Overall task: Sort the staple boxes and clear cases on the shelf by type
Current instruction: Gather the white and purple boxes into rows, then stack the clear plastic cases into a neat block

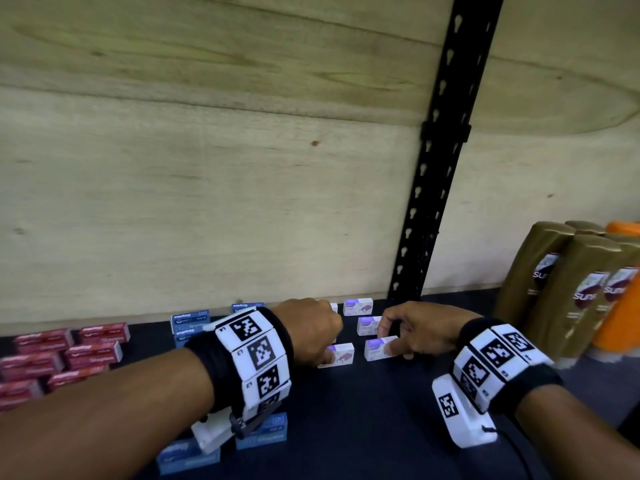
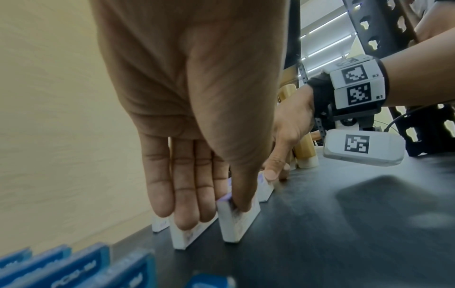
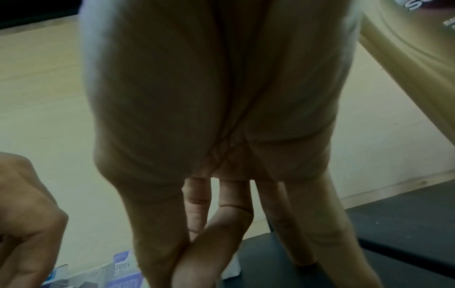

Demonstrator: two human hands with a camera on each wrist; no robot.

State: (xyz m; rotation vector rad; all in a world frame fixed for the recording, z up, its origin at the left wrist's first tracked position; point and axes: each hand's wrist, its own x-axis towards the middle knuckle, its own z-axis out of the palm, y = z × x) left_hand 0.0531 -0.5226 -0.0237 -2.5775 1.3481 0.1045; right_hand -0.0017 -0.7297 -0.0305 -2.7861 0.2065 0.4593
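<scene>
Several white-and-purple staple boxes stand on the black shelf (image 1: 363, 410) near the back wall. My left hand (image 1: 325, 351) pinches one of them (image 1: 341, 355), thumb on its near face (image 2: 238, 220); the other fingertips rest on the box behind it (image 2: 187, 233). My right hand (image 1: 389, 341) pinches the neighbouring white box (image 1: 377, 348) between thumb and fingers. Two more white boxes (image 1: 358, 306) (image 1: 367, 325) stand behind. Red staple boxes (image 1: 52, 355) are grouped at the left. Blue staple boxes (image 1: 190, 322) sit at the back, with more (image 1: 263, 431) under my left forearm.
Gold bottles (image 1: 561, 289) and an orange bottle (image 1: 620, 306) stand close on the right. A black perforated upright (image 1: 436, 168) rises behind the white boxes against the plywood back wall (image 1: 207, 185). Bare black shelf lies in front of the hands.
</scene>
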